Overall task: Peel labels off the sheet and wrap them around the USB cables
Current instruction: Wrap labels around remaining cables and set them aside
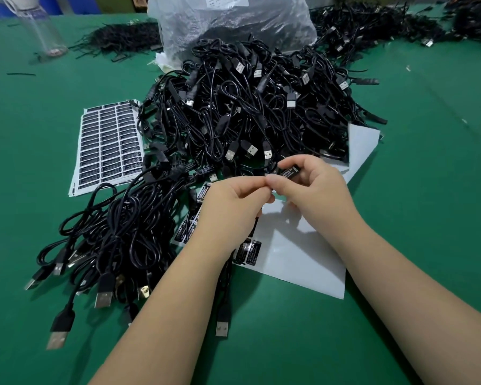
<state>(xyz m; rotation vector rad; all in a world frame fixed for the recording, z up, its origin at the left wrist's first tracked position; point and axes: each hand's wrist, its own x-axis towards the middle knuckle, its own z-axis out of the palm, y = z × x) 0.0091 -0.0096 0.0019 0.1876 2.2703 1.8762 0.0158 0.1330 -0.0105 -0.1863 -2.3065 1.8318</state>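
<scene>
Nearest us, bare green table [289,343] lies open between our forearms. Our left hand [228,209] and right hand [314,187] both pinch a labelled cable [289,172] above the nearly spent label sheet [297,257]. Beyond rises the cable heap [256,107]; a full sheet [109,145] lies far left.

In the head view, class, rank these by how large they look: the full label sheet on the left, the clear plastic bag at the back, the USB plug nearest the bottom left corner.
1. Clear plastic bag, though it is farther away.
2. Full label sheet.
3. USB plug, smallest by far, despite being nearest the camera.
</scene>
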